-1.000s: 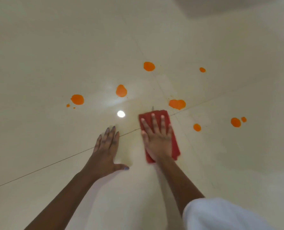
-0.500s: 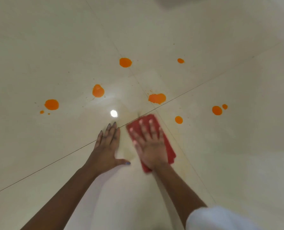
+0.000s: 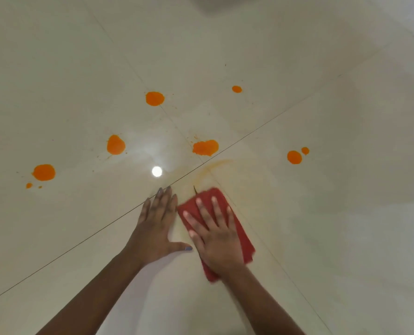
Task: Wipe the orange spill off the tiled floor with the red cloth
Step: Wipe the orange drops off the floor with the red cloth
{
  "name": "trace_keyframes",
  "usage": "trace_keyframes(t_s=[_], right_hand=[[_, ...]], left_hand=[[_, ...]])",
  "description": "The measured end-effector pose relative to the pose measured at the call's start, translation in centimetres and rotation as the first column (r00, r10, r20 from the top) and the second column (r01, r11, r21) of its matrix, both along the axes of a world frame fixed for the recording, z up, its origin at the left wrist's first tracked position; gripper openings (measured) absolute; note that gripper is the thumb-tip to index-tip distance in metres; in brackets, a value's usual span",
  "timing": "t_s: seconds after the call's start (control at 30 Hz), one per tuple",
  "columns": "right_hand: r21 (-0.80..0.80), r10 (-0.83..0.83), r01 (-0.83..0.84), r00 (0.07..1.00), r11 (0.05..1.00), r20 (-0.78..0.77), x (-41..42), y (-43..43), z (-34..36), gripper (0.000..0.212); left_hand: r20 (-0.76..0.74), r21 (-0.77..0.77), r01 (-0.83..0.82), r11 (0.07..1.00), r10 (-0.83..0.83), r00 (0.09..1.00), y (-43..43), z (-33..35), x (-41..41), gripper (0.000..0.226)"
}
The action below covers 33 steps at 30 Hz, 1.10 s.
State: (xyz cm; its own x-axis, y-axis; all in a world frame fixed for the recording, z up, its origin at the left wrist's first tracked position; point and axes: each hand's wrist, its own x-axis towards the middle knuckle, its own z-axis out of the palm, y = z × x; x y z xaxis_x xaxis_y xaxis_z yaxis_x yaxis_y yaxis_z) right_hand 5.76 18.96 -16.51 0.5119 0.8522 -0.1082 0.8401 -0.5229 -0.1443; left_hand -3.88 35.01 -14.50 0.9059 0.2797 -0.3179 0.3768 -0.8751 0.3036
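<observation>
The red cloth (image 3: 243, 234) lies folded on the cream tiled floor (image 3: 322, 213). My right hand (image 3: 215, 235) presses flat on it with fingers spread. My left hand (image 3: 156, 228) rests flat on the bare tile just left of the cloth, holding nothing. Several orange spots remain: a double blob (image 3: 205, 147) beyond the cloth, a pair at the right (image 3: 294, 157), others at the left (image 3: 115, 144) (image 3: 43, 172) and farther back (image 3: 155, 98) (image 3: 236, 89). A faint orange smear (image 3: 213, 165) arcs just beyond the cloth.
Thin grout lines (image 3: 261, 126) cross the tiles near my hands. A bright light reflection (image 3: 156, 171) shines on the floor ahead of my left hand. A shadowed shape (image 3: 215, 3) sits at the top edge.
The small orange spot to the right of the cloth is gone, with a faint smear left there. My right hand slid the cloth over that area and back. My left hand stayed planted.
</observation>
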Motion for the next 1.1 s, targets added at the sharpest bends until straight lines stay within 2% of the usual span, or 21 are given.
trace_keyframes(t_s=[0.07, 0.13, 0.17, 0.23, 0.27, 0.3, 0.37, 0.43, 0.47, 0.5, 0.57, 0.67, 0.7, 0.77, 0.83, 0.87, 0.97, 1.07, 1.1], right_hand=[[-0.008, -0.069, 0.069, 0.997, 0.998, -0.033, 0.2, -4.5, 0.7, 0.050], [-0.005, -0.216, 0.217, 0.976, 0.976, 0.036, 4.9, -6.7, 0.8, 0.050], [-0.028, -0.297, 0.299, 0.953, 0.954, 0.063, 7.8, -6.5, 0.7, 0.050], [-0.075, -0.458, 0.458, 0.889, 0.886, 0.020, 12.6, -3.4, 1.0, 0.049], [-0.107, -0.482, 0.480, 0.876, 0.871, 0.001, 13.4, -1.4, 0.9, 0.050], [-0.117, -0.450, 0.447, 0.893, 0.887, -0.002, 12.7, 0.7, 0.7, 0.051], [-0.067, -0.269, 0.269, 0.963, 0.961, 0.004, 7.9, 2.6, 0.3, 0.051], [-0.023, -0.066, 0.066, 0.998, 0.998, -0.013, 1.9, -0.1, 0.3, 0.049], [-0.013, -0.043, 0.042, 0.999, 0.999, -0.034, 0.6, -2.5, 0.5, 0.048], [-0.026, -0.067, 0.066, 0.996, 0.997, -0.053, 0.9, -4.8, 0.9, 0.048], [-0.021, -0.179, 0.179, 0.984, 0.984, 0.018, 4.2, -6.8, 0.6, 0.048], [-0.103, -0.370, 0.366, 0.929, 0.925, -0.018, 8.3, -2.5, 0.8, 0.050], [-0.121, -0.348, 0.342, 0.937, 0.932, -0.033, 7.7, -0.3, 0.8, 0.051], [-0.097, -0.158, 0.153, 0.986, 0.983, -0.052, 3.5, 2.3, 0.7, 0.051], [-0.061, 0.073, -0.076, 0.996, 0.995, -0.060, -1.1, 0.6, 0.5, 0.050], [-0.045, 0.118, -0.120, 0.991, 0.992, -0.061, -2.0, -1.3, 0.7, 0.049], [-0.013, 0.042, -0.043, 0.998, 0.999, -0.037, 0.7, -2.9, 0.8, 0.047], [-0.039, -0.091, 0.089, 0.994, 0.995, -0.056, 4.1, 4.1, 1.0, 0.048], [-0.053, -0.084, 0.079, 0.992, 0.995, -0.089, 3.8, 6.9, 1.1, 0.048]], left_hand=[[0.006, 0.007, -0.008, 1.000, 0.008, 1.000, -0.2, -0.7, 0.3, 0.127], [-0.012, 0.015, -0.028, 1.000, 0.028, 1.000, -0.2, -1.3, 0.3, 0.128], [-0.024, 0.015, -0.026, 1.000, 0.026, 0.999, -0.3, -1.5, 0.2, 0.126], [-0.017, 0.025, -0.023, 0.999, 0.024, 1.000, -0.3, -1.7, 0.1, 0.123], [-0.008, 0.022, -0.021, 1.000, 0.021, 1.000, -0.4, -1.8, 0.2, 0.123], [-0.001, 0.006, -0.021, 1.000, 0.021, 1.000, -0.3, -1.8, 0.2, 0.123], [0.008, -0.025, -0.028, 0.999, 0.028, 1.000, -0.2, -1.7, 0.2, 0.125], [0.011, -0.025, -0.026, 0.999, 0.027, 1.000, -0.2, -1.3, 0.2, 0.127], [0.013, -0.017, -0.025, 1.000, 0.026, 1.000, -0.2, -1.2, 0.2, 0.128], [0.012, -0.012, -0.026, 1.000, 0.026, 1.000, -0.3, -1.2, 0.2, 0.129], [0.006, -0.011, -0.024, 1.000, 0.024, 1.000, -0.3, -1.1, 0.3, 0.130], [0.004, 0.020, -0.006, 1.000, 0.006, 1.000, -0.2, -0.8, 0.0, 0.130], [0.020, 0.021, -0.016, 1.000, 0.016, 1.000, 0.0, -0.7, -0.3, 0.129], [0.026, -0.002, -0.084, 0.996, 0.084, 0.996, 0.7, -0.3, -1.9, 0.127], [0.009, -0.006, -0.149, 0.989, 0.149, 0.989, 1.9, 0.0, -4.5, 0.127], [0.007, -0.006, -0.177, 0.984, 0.177, 0.984, 2.5, 0.1, -5.8, 0.126], [-0.007, -0.030, -0.267, 0.963, 0.267, 0.964, 3.5, 0.1, -8.2, 0.126], [0.019, -0.017, -0.266, 0.964, 0.266, 0.964, 3.5, 0.0, -8.4, 0.125], [0.027, -0.007, -0.262, 0.965, 0.262, 0.965, 3.5, 0.0, -8.5, 0.126]])
